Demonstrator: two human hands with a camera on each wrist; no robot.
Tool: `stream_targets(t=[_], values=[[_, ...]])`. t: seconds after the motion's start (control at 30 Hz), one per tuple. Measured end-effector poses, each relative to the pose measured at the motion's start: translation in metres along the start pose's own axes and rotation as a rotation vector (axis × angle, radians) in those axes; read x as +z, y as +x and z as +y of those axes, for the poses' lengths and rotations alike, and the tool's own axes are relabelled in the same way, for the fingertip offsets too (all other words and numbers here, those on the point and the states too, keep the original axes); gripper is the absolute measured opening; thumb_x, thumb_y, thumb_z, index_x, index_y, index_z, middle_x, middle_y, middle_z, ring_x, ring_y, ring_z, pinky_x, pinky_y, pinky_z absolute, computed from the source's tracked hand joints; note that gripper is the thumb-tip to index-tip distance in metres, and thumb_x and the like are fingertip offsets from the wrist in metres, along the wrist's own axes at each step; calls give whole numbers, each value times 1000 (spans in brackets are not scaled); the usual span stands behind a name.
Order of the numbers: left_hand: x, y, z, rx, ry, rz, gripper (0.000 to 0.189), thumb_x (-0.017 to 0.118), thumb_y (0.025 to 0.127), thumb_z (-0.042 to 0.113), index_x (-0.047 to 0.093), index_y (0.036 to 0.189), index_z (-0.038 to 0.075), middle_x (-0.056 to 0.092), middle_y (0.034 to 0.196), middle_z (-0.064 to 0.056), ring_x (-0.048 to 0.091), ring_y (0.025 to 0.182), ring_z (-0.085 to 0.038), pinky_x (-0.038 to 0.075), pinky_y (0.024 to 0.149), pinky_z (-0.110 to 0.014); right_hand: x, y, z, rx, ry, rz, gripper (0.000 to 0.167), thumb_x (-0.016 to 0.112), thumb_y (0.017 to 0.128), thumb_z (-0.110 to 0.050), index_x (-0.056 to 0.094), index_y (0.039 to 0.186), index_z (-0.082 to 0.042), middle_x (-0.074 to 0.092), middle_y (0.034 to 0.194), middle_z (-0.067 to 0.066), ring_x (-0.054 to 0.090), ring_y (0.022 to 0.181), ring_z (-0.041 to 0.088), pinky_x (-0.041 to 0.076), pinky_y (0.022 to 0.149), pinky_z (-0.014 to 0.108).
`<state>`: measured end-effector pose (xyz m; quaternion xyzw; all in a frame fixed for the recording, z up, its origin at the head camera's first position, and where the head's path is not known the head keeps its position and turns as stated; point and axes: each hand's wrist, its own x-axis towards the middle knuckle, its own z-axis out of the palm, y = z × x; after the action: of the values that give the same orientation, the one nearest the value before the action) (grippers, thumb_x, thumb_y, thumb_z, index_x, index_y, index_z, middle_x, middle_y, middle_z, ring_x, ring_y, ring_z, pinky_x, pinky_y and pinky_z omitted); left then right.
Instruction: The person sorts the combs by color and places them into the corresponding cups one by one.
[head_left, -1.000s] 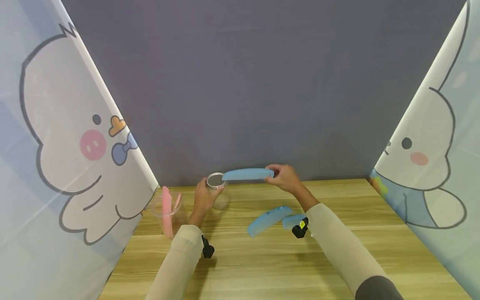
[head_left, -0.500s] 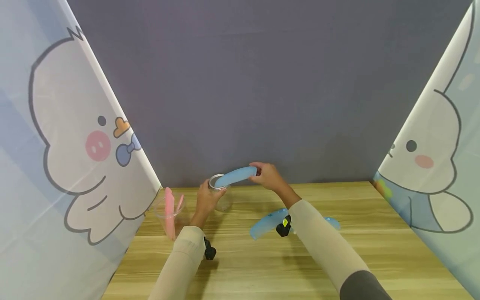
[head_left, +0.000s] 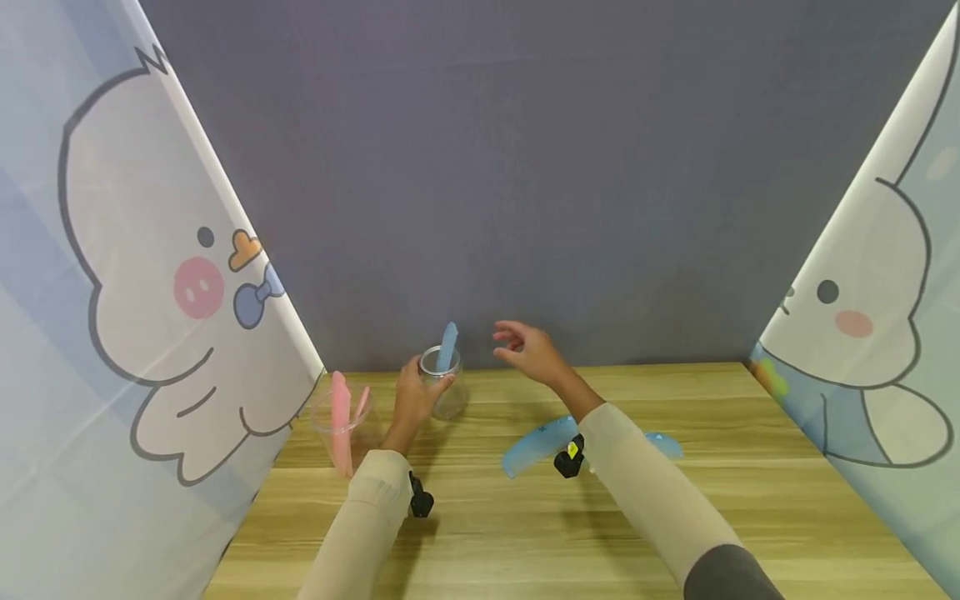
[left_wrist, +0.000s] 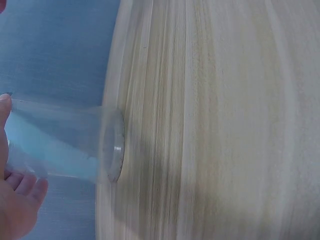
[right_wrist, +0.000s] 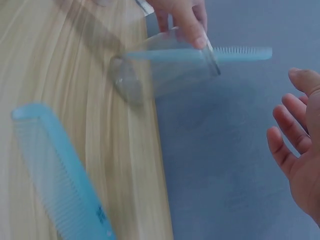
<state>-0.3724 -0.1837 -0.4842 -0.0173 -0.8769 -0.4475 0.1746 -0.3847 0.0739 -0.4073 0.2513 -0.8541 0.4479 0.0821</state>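
A clear jar (head_left: pixel 450 402) with a pale rim stands near the table's back edge, and my left hand (head_left: pixel 414 398) grips it round the upper part. Inside it leans a blue comb (head_left: pixel 447 348), its upper end sticking out above the rim; the right wrist view shows the teeth of this comb (right_wrist: pixel 245 53). To the right of the jar, my right hand (head_left: pixel 531 350) hovers apart from it, fingers loosely bent and holding nothing. In the left wrist view the comb shows as a blurred blue shape through the jar wall (left_wrist: pixel 55 142).
Another blue comb (head_left: pixel 538 446) lies on the wooden table (head_left: pixel 480 533) below my right hand. A further blue piece (head_left: pixel 664 444) is partly hidden by the right sleeve. At left stands a clear cup (head_left: pixel 322 429) with pink combs (head_left: pixel 341 421). A grey wall rises behind.
The right hand has moved left with the blue comb, tipped it into the jar and let it go. The left hand has kept its grip on the jar.
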Motion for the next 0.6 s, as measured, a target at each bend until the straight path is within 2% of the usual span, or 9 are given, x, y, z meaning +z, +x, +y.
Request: stream_targets(t=[0.3,0.6], values=[[1,0,-1,-3,18,1,80,81,87,37,45,145,-5,55,136,-28,55,126,-42,47,106,-56,-13,-18,25,38,-71,-53,49,70,97,-19,57,142,-6,67,132,20,65,102,26,56,84,41],[1,0,-2,0,10,-2,81,81,87,37,44,145,-6,54,136,-28,55,127,-42,47,106,-56,-25,-47,54,73,-154,-144,46,70,96,-17,60,138,-1,67,122,17,64,98,24,56,79,38]])
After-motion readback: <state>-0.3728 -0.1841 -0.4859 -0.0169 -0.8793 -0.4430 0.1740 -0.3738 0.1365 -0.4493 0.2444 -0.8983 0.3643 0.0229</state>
